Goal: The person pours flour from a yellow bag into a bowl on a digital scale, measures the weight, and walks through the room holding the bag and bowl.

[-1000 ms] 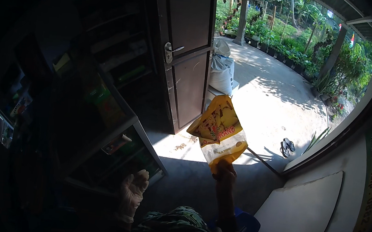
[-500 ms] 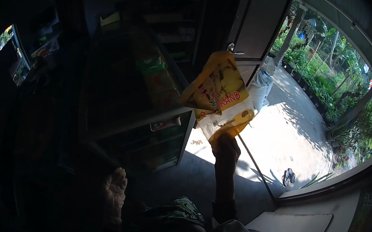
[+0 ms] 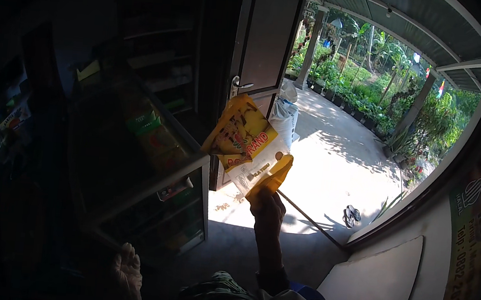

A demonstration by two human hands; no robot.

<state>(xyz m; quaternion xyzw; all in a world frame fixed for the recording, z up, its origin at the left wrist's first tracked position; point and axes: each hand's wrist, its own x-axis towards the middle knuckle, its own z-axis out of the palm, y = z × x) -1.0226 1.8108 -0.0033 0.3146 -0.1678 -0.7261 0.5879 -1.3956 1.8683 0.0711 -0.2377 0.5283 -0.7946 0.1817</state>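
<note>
My right hand (image 3: pixel 267 211) grips the lower edge of a yellow plastic snack packet (image 3: pixel 249 134) with printed pictures and a pale, see-through-looking band. The packet is held up at arm's length, tilted, with bright light from the doorway behind it. Lower left, my left hand (image 3: pixel 129 270) is raised in the shade, fingers stretched upward and nothing in it. A glass display case (image 3: pixel 148 193) stands just beyond this hand, with green and reddish packages (image 3: pixel 145 122) dimly visible inside.
A dark door (image 3: pixel 269 42) stands open behind the packet, with white sacks (image 3: pixel 282 116) beside it. Outside are sunlit paving, a pair of sandals (image 3: pixel 351 215) and plants. A pale board (image 3: pixel 375 287) leans near the right wall, below a banner (image 3: pixel 472 256). Shelves (image 3: pixel 163 48) stand in the dark.
The view has turned to the right and up, so the doorway, case and banner sit further left in it. My right hand still holds the packet, its lower edge now folded over more.
</note>
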